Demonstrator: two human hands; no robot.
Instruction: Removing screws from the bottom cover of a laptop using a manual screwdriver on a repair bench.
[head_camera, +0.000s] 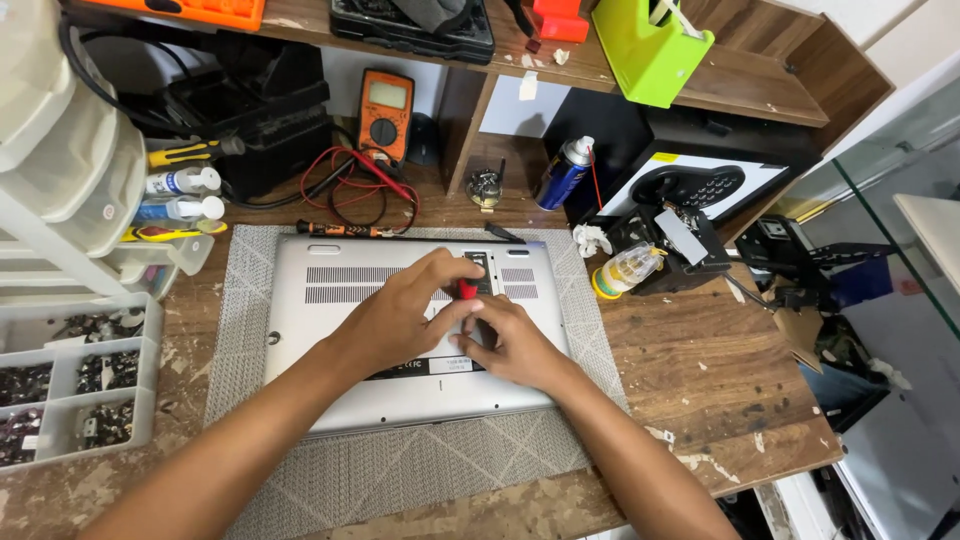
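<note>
Our left hand is curling over the underside of a silver laptop, its fingers closing around a small red-handled tool that is standing roughly upright on the case. Our right hand is lying flat beside it, fingers narrow and pressing on the laptop's base just below the tool; we cannot tell whether it is pinching anything. The two hands are touching each other near the tool.

We are keeping the laptop upside down, vent slots facing up, in the middle of a grey woven mat that is covering part of the worn wooden workbench. Along the laptop's far edge a slim orange-and-black screwdriver is lying, just in front of a tangle of red and black test leads running up to an orange multimeter that is leaning against the back wall.

To our left we are seeing a clear compartment tray holding small dark parts, and behind it two small white-capped bottles lying near a yellow-handled screwdriver. To our right a blue spray can is standing upright near the shelf post, and a small clear bottle with a yellow cap is lying tilted beside a black device. On the shelf above, a lime-green tape dispenser is sitting.
</note>
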